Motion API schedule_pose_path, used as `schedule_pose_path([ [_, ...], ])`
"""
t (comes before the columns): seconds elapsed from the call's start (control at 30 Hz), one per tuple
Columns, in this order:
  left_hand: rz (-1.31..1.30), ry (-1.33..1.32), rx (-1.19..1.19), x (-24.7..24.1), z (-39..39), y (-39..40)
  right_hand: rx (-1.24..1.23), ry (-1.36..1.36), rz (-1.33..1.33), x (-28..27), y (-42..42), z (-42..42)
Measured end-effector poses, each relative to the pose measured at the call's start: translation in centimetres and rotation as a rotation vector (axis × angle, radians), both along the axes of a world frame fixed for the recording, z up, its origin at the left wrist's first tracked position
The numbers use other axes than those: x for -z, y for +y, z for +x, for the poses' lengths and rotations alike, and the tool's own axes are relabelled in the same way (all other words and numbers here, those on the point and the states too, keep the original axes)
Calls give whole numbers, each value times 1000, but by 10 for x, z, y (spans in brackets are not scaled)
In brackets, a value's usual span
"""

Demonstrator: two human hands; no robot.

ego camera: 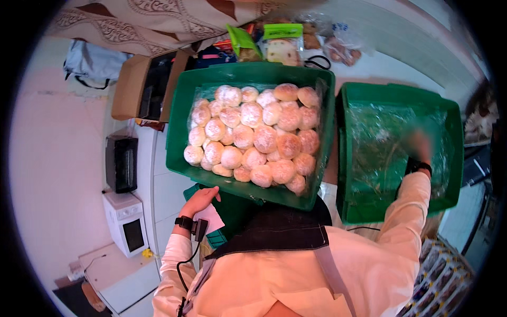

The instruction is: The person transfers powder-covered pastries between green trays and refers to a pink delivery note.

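Note:
A green plastic crate point(253, 74) in front of me holds many round, powder-dusted bread buns point(265, 138) piled on clear plastic film. My left hand point(202, 199) is at this crate's near left edge, its fingers close to the rim; whether they grip it I cannot tell. To the right stands a second green crate point(343, 158), lined with crumpled clear plastic film point(376, 158). My right hand point(420, 144) reaches over the inside of that crate. It is blurred, so its fingers and anything in them cannot be made out.
Beyond the crates lie bagged foods point(283, 47). An open cardboard box point(130, 89) stands at the back left. A black oven-like appliance point(122, 164) and a white one point(128, 224) are at left. Below my left hand is another green crate point(216, 239) with a paper sheet point(210, 218).

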State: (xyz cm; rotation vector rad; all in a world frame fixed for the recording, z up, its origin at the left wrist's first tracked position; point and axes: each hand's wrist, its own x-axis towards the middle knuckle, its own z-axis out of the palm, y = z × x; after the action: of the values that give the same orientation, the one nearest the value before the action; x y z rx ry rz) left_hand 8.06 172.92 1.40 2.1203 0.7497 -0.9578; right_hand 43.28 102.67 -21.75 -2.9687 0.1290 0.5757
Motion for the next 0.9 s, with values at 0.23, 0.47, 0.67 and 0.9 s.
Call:
schedule_pose_path([
  [0.23, -42, -272, -299, -3, -3, -1, -45, -154, 189, 8, -32, 7],
  [0.47, -273, -448, -505, 24, 2, -3, 362, -352, 1225, -147, 45, 2],
  [0.67, -646, -394, -640, 42, 8, 12, -130, 21, 1508, -278, 348, -38],
  [0.9, -917, -344, -655, 52, 11, 33, -435, -287, 461, -158, 579, -31],
])
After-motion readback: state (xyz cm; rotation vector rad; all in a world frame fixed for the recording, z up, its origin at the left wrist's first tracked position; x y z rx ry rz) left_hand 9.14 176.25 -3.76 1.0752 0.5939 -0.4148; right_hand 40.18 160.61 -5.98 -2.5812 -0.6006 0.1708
